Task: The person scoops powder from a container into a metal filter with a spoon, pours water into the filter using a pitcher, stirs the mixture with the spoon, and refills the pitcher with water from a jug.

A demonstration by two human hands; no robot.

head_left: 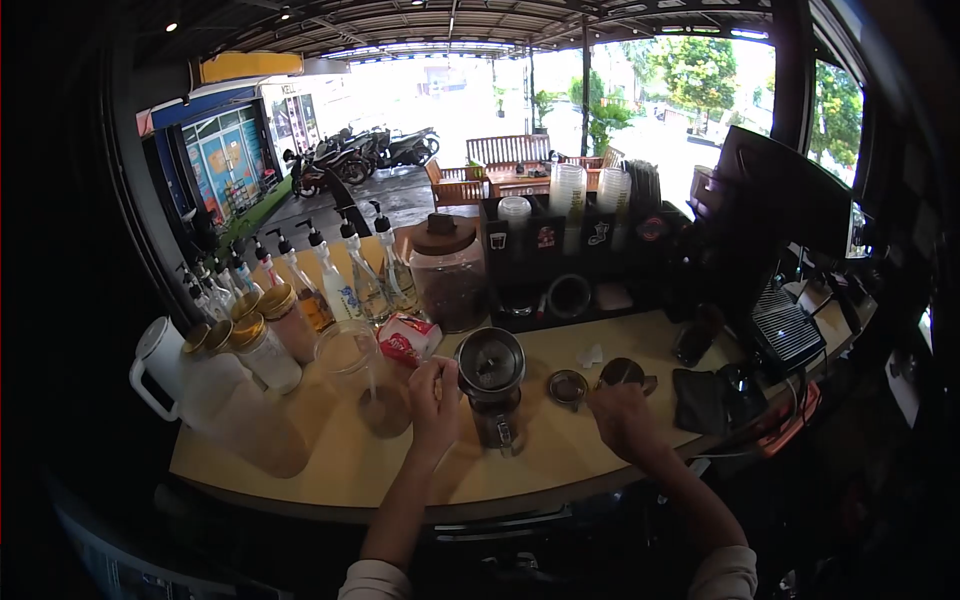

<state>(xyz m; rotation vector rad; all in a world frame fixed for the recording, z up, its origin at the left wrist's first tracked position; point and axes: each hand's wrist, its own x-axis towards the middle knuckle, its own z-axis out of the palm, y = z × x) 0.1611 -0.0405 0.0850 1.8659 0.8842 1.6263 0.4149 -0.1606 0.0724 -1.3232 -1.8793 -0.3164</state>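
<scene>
A round dark dripper (492, 362) sits on top of a small glass server (497, 430) at the counter's middle. My left hand (434, 405) is closed at the dripper's left side, fingers curled against its edge. My right hand (622, 418) is closed beside a dark cup (622, 372). A thin light line shows over the cup near my right fingertips; what those fingers pinch is too small to name. Just left of that cup stands a small round vessel (568, 387). A clear plastic jug (347, 352) and a red-and-white packet (408, 338) are left of the dripper.
Several pump bottles (330, 275) and gold-lidded jars (265, 355) line the left side, with a white pitcher (158, 365). A large lidded jar (447, 275) stands behind. Plastic cups (567, 195) fill a black rack (530, 245). A dark cloth (703, 402) and a monitor (785, 195) are at right.
</scene>
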